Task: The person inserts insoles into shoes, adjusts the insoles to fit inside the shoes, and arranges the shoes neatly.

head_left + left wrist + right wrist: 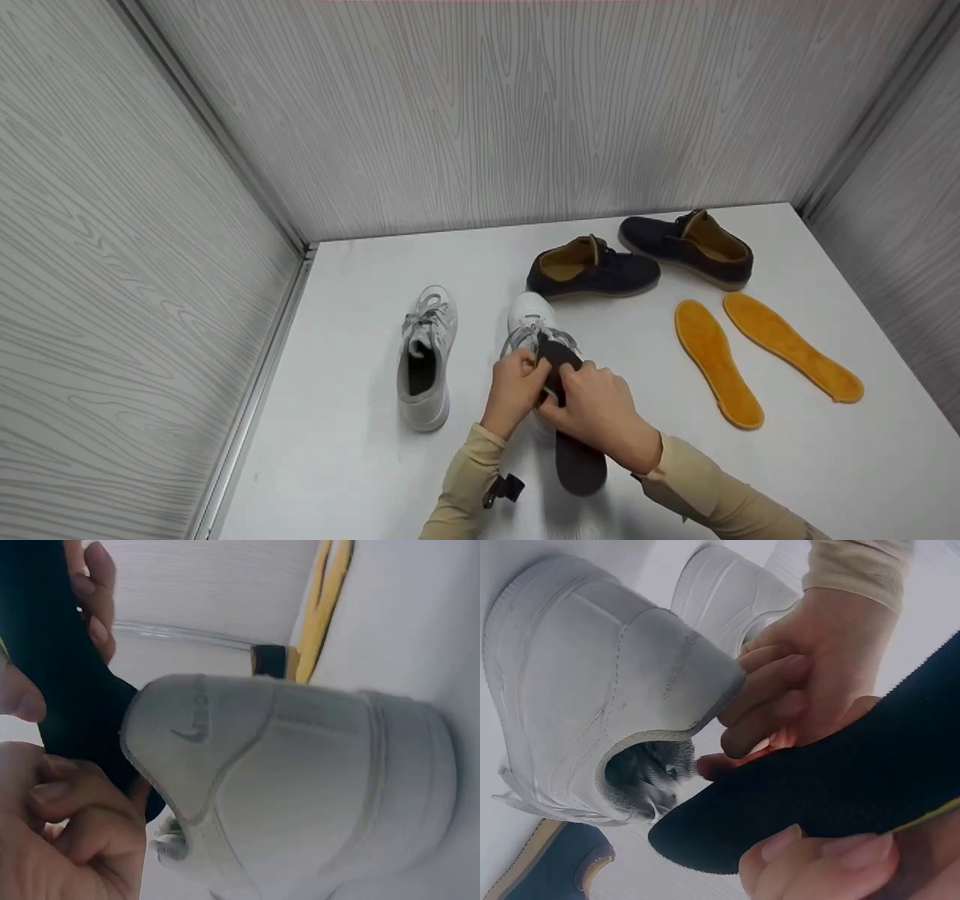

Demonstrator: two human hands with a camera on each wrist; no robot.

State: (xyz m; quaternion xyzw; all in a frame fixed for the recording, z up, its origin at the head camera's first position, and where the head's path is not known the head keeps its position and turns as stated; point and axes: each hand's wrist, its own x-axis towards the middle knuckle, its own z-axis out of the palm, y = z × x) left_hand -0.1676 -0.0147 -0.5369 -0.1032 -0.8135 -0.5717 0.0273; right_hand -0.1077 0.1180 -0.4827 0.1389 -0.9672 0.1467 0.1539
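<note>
A black insole (581, 469) is held at a slant above a white lace-up sneaker (531, 309), its rounded front end near the shoe's opening. My right hand (604, 409) grips the insole along its middle, with the fingertips (847, 851) on one face. My left hand (516, 390) pinches the insole's edge near the front, its other fingers curled beside the heel collar. In the left wrist view, the sneaker's heel (300, 765) stands beside the left fingers. The right wrist view shows grey lining inside the opening. The left thumb's exact contact is partly hidden.
A second white sneaker (429, 360) stands to the left. Two dark shoes (619, 274) (667, 240) with tan lining sit at the back. Two orange-yellow insoles (716, 364) (791, 345) lie at right on the white table (337, 450). Grey wood-grain panels (487, 120) surround it.
</note>
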